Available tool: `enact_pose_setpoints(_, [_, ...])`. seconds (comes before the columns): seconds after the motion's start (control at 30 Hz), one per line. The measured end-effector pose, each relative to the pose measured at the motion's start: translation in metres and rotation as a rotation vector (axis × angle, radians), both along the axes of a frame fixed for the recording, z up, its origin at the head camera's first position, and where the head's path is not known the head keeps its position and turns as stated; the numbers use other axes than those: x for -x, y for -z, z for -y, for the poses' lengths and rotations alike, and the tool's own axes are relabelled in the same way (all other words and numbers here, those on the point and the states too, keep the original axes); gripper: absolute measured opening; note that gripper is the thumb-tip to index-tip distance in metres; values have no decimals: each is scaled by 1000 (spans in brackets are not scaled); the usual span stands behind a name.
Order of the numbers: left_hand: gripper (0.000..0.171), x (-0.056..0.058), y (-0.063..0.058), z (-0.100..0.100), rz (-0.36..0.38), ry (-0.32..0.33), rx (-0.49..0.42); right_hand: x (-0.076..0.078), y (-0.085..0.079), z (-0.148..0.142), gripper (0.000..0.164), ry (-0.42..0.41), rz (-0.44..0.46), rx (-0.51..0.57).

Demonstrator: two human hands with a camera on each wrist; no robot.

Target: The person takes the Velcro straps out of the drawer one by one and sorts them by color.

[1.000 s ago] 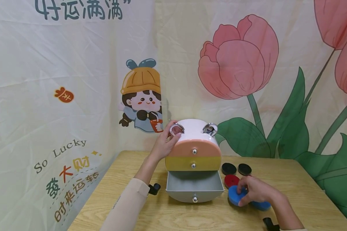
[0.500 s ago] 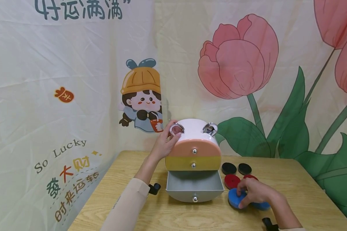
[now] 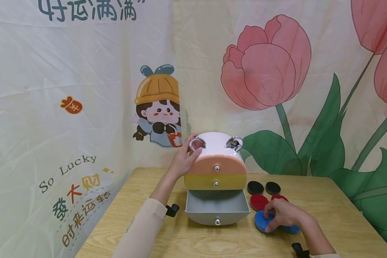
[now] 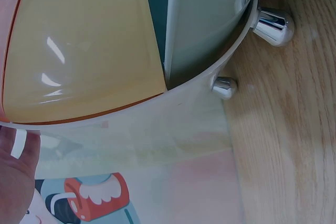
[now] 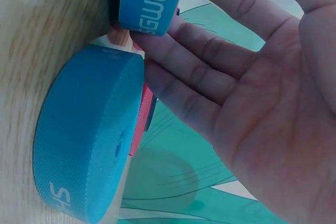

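Note:
A small cabinet with a white top and two silver ring ears stands on the table. Its orange drawer and yellow drawer are closed; its grey bottom drawer is pulled out, with nothing inside. My left hand holds the cabinet's upper left by the ring, thumb on the white top. To the right, my right hand pinches a blue roll of strap between thumb and fingers, low at the table. A second blue roll, lettered on its edge, sits beneath that hand.
Behind the right hand lie a red roll and another red roll, partly covered by the hand. Farther back are a black roll and a second black roll. A printed curtain hangs behind the table.
My right hand has shifted slightly toward the front edge with the blue roll, uncovering part of the rear red roll. The left hand and cabinet have stayed put.

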State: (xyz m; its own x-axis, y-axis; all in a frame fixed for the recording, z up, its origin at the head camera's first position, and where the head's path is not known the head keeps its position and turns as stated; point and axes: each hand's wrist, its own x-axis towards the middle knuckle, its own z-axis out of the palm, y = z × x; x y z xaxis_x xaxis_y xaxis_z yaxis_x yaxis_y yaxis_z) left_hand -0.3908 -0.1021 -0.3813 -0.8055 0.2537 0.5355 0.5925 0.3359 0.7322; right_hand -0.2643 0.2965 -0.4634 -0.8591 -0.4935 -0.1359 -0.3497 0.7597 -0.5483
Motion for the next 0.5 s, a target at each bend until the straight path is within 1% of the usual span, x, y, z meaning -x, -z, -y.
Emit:
enact_pose_setpoints(0.37, [60, 0, -2, 1, -13, 6, 6, 0, 2, 2, 30, 36, -18, -23])
enact_pose_setpoints(0.5, [60, -1, -2, 0, -11, -3, 12, 0, 2, 4, 30, 39, -23, -25])
